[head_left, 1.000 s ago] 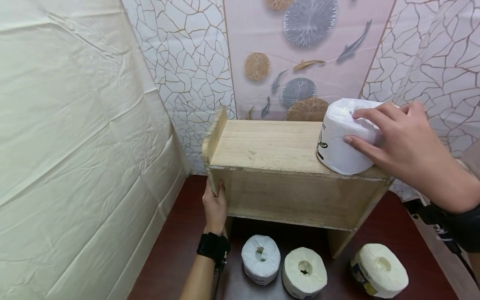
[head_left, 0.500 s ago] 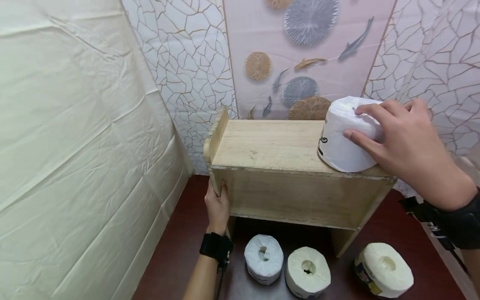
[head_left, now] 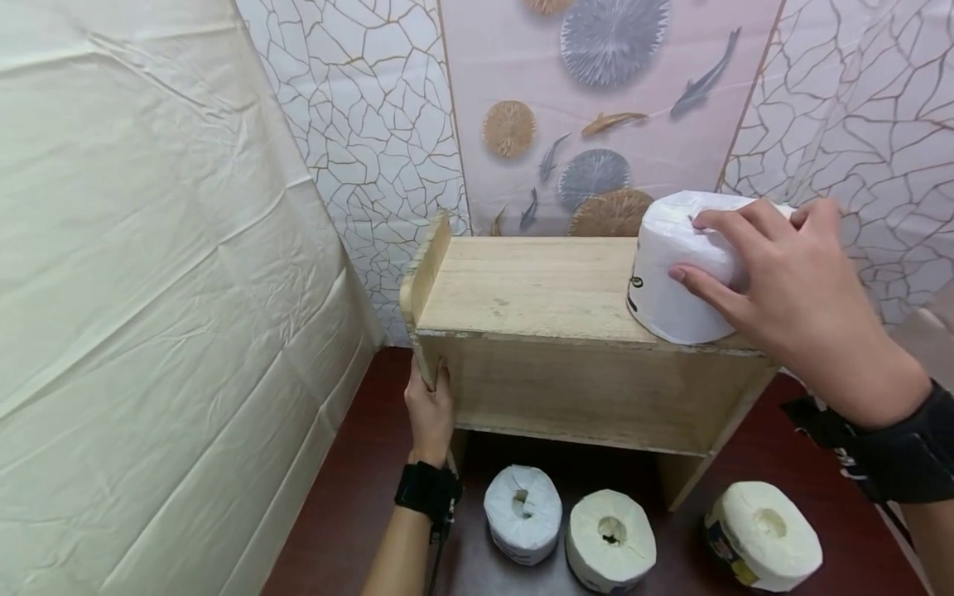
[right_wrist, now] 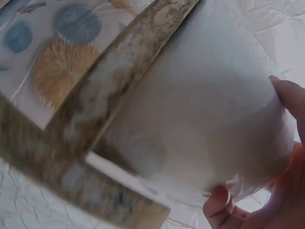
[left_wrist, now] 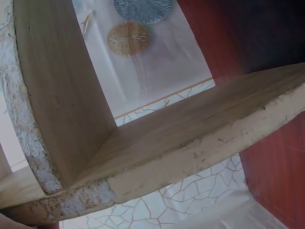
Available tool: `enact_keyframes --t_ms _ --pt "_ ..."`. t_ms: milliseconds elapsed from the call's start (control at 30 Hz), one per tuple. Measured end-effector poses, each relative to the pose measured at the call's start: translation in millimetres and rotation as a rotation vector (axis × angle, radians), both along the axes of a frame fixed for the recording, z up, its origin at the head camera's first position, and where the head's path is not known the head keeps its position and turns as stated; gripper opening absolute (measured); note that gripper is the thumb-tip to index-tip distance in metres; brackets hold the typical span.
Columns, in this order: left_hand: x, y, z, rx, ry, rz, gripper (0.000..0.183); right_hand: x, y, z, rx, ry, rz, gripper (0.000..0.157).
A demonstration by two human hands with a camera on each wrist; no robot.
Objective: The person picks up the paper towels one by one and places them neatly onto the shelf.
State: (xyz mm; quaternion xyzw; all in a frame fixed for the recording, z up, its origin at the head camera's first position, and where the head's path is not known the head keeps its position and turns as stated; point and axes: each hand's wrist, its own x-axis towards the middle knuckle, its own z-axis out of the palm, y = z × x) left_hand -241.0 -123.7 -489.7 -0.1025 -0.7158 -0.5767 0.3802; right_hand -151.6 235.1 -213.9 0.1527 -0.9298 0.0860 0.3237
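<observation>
A pale wooden shelf unit (head_left: 544, 290) stands on a dark red floor against a patterned wall. On the right end of its top sits a wrapped white toilet paper roll (head_left: 674, 269), and my right hand (head_left: 775, 290) grips it from the right with fingers curled over its top and side. In the right wrist view the roll (right_wrist: 209, 119) fills the frame beside the shelf's rough edge (right_wrist: 119, 81). My left hand (head_left: 430, 406) grips the shelf's front left upright. The left wrist view shows only the shelf's inner corner (left_wrist: 109, 138).
Three more toilet paper rolls lie on the floor in front of the shelf: one white (head_left: 522, 513), one cream (head_left: 611, 542), one cream with a label (head_left: 760, 535). A cream sheet (head_left: 149, 290) hangs close on the left.
The right hand and the roll have shifted slightly left along the shelf top. The left hand has stayed on the upright.
</observation>
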Motion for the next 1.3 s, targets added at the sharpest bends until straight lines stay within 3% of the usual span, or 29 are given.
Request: enact_keyframes --t_ms 233,500,700,933,1100,1300 --pt "0.2 3 2.1 0.006 -0.004 0.023 0.046 4.6 8 5.3 -0.012 -0.062 -0.029 0.061" --pt "8.9 5 16.1 0.005 -0.007 0.032 0.044 8.2 26 8.2 -0.06 -0.02 0.029 0.079" --pt "16.0 7 22.5 0.022 -0.013 0.027 0.045 7.6 46 9.3 -0.046 0.025 0.127 0.082" --pt "7.8 8 12.4 0.036 -0.051 0.013 0.046 8.9 62 4.5 -0.114 -0.04 0.261 0.083" --pt "1.7 4 3.1 0.036 -0.047 0.007 0.048 5.8 70 -2.1 -0.131 -0.036 0.347 0.069" --pt "1.2 2 0.0 0.012 -0.021 0.005 0.049 -0.4 76 -7.8 -0.141 -0.025 0.416 0.057"
